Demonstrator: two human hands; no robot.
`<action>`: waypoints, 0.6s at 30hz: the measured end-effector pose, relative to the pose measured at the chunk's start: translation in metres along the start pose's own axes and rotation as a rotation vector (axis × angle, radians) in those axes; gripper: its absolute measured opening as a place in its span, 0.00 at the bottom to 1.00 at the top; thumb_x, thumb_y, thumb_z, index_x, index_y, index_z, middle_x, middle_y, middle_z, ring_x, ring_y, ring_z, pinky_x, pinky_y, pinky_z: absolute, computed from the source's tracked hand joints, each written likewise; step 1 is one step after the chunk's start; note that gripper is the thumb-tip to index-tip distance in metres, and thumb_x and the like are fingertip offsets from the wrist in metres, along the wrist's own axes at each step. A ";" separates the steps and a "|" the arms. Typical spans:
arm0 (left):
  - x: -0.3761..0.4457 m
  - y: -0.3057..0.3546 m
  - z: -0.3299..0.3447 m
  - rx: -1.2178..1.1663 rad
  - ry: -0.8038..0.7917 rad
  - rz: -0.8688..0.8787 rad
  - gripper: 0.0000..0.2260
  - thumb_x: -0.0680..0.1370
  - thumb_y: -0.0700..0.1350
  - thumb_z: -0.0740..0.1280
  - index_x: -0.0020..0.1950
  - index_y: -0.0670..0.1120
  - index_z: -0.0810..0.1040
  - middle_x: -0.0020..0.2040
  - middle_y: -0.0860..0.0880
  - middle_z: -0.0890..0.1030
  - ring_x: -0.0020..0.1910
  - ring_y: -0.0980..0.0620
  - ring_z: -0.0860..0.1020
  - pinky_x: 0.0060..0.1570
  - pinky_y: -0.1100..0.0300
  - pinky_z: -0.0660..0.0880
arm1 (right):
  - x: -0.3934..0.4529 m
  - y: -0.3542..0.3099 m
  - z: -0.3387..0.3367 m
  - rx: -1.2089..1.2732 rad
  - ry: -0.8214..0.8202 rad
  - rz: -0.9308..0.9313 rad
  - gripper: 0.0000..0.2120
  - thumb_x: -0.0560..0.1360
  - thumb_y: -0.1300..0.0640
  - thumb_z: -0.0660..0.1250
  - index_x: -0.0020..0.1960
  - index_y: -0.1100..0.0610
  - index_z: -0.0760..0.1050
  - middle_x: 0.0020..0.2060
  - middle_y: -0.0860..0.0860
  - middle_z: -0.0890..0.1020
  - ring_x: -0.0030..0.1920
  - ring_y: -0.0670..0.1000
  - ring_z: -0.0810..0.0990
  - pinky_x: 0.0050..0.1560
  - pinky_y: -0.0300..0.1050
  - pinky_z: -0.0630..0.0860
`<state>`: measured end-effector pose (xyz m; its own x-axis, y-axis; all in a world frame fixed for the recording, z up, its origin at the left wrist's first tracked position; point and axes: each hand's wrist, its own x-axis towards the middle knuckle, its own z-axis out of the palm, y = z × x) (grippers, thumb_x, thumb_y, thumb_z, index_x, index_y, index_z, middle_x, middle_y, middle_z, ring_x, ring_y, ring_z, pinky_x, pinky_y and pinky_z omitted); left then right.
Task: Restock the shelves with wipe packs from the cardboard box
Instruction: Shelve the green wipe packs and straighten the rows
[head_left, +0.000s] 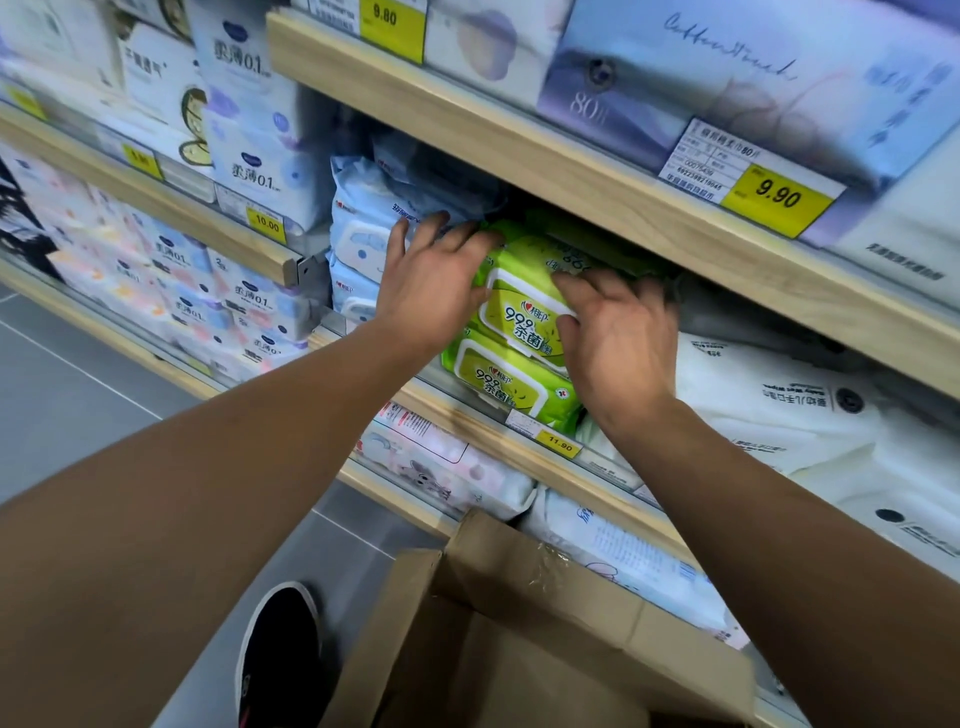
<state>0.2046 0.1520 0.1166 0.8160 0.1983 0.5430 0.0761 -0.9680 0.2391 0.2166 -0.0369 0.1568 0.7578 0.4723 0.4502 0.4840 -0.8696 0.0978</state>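
Green wipe packs are stacked on the middle wooden shelf (467, 415). The upper green pack (524, 306) lies tilted on a lower green pack (498, 384). My left hand (431, 280) presses flat against the upper pack's left end, fingers spread over its top edge. On the pack's right side rests my right hand (618, 338), its fingers curled over the top. Both hands clasp this pack between them. The open cardboard box (519, 639) stands below, at the bottom of the view; its inside is not visible.
Light blue wipe packs (358, 234) stand left of the green ones, white packs (779, 410) to the right. Shelves above and below hold more packs behind yellow price tags (774, 195). A black shoe (280, 654) rests on the grey floor beside the box.
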 end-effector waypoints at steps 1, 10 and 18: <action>0.000 0.000 0.000 -0.003 0.003 -0.002 0.22 0.76 0.53 0.65 0.69 0.54 0.69 0.69 0.50 0.71 0.72 0.44 0.61 0.71 0.42 0.51 | 0.000 -0.001 0.000 0.007 -0.002 -0.001 0.19 0.78 0.55 0.61 0.68 0.45 0.71 0.62 0.49 0.77 0.57 0.63 0.70 0.59 0.56 0.64; -0.012 0.005 -0.006 0.055 -0.036 0.061 0.39 0.66 0.57 0.73 0.73 0.54 0.59 0.76 0.47 0.58 0.75 0.43 0.53 0.72 0.39 0.50 | -0.014 0.002 0.012 -0.187 -0.094 -0.079 0.41 0.69 0.46 0.71 0.76 0.49 0.55 0.70 0.50 0.66 0.67 0.61 0.64 0.70 0.59 0.54; -0.029 0.013 0.013 0.217 -0.023 0.131 0.48 0.63 0.58 0.77 0.75 0.55 0.52 0.74 0.47 0.58 0.73 0.40 0.55 0.71 0.38 0.52 | -0.022 0.010 0.038 -0.392 -0.053 -0.153 0.37 0.74 0.52 0.55 0.78 0.55 0.43 0.75 0.55 0.59 0.71 0.63 0.61 0.73 0.64 0.51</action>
<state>0.1897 0.1312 0.0935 0.8399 0.0677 0.5386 0.0878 -0.9961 -0.0117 0.2217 -0.0505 0.1145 0.7165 0.5979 0.3594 0.3968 -0.7730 0.4950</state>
